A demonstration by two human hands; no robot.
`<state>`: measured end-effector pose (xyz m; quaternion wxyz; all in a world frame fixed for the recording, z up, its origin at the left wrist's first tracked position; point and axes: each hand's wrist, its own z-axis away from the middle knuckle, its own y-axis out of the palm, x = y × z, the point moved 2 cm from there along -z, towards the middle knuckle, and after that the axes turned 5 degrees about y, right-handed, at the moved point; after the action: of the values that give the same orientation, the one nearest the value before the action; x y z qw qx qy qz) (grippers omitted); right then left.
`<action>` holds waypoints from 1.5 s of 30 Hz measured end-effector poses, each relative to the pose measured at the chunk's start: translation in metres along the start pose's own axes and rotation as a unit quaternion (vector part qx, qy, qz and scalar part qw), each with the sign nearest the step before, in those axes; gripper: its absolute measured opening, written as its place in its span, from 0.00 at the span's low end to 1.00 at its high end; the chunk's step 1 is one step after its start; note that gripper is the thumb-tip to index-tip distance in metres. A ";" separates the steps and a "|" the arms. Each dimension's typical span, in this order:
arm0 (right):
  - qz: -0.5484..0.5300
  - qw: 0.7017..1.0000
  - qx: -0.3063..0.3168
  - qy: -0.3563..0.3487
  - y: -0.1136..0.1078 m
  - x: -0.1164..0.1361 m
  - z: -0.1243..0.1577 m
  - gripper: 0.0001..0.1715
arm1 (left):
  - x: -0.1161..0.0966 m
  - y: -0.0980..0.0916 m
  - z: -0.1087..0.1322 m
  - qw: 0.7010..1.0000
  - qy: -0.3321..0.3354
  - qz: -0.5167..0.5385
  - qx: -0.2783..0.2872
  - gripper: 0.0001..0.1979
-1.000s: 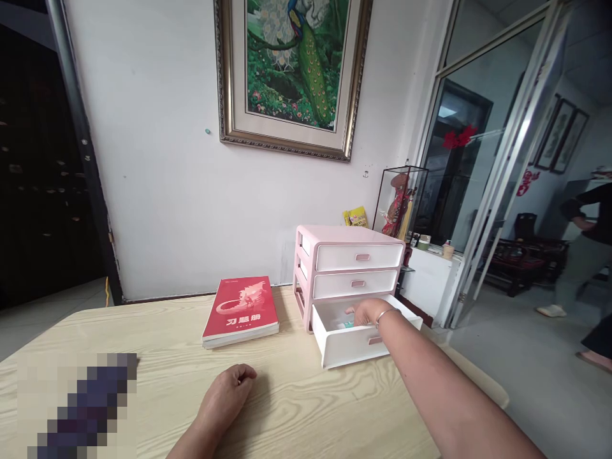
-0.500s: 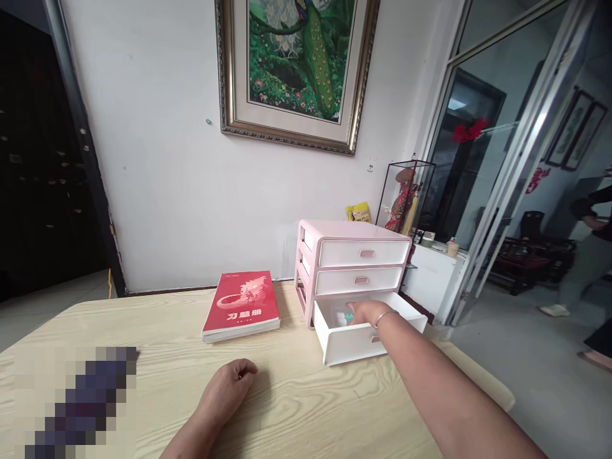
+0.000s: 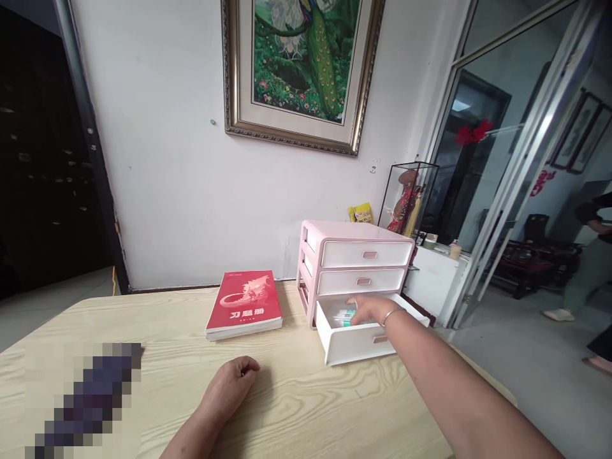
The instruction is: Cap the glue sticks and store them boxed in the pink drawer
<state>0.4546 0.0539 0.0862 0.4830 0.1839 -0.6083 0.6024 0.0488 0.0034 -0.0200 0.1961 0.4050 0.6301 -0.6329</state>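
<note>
My right hand (image 3: 371, 310), with a bracelet at the wrist, reaches into the pulled-out bottom drawer (image 3: 356, 346) of a pink and white drawer unit (image 3: 359, 229). Its thumb and forefinger are apart; the other fingers are partly hidden. Just left of the fingertips, small clear and green-white items (image 3: 343, 318) lie on the drawer floor, too small to name surely. My left hand (image 3: 234, 376) rests on the table with its fingers curled in and nothing visible in them. Beyond it lies a thick red book (image 3: 246, 296) with a pale picture on its cover.
The wooden table (image 3: 296, 408) stands against a white wall. A pixelated dark shape (image 3: 90, 398) covers the lower left. Behind the unit are a yellow packet (image 3: 362, 213) and a glass case (image 3: 406, 197) with a figure. Another person (image 3: 588, 255) stands far right.
My right hand has shifted slightly right inside the drawer, and more of the green-white items shows. My left hand stays put. The view has turned a little to the left.
</note>
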 end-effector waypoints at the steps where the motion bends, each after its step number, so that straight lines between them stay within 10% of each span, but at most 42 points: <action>1: 0.035 0.999 0.007 -0.007 -0.004 0.003 0.002 0.36 | 0.001 0.000 0.000 1.000 0.000 0.000 0.001 0.14; 21: 0.161 0.979 -0.018 -0.123 -0.072 0.069 0.111 0.36 | -0.003 -0.003 0.003 0.999 0.011 0.045 -0.024 0.14; 28: 0.142 0.940 0.137 -0.278 0.033 0.053 0.212 0.46 | -0.003 -0.009 0.007 0.989 -0.023 0.129 -0.067 0.16; 35: 0.179 0.908 0.133 -0.355 0.156 -0.013 0.214 0.49 | 0.004 -0.015 0.012 0.991 -0.028 0.099 -0.082 0.17; 40: 0.123 0.916 0.097 -0.369 0.157 -0.033 0.204 0.46 | 0.005 -0.013 0.011 0.995 -0.026 0.079 -0.060 0.17; 45: -0.033 0.966 -0.175 -0.189 0.105 -0.076 0.154 0.19 | 0.003 -0.012 0.010 0.996 -0.010 0.070 -0.057 0.15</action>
<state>0.3488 -0.0923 -0.0045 0.4032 0.2269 -0.7783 0.4245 0.0353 -0.0035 -0.0152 0.2691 0.4300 0.6332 -0.5846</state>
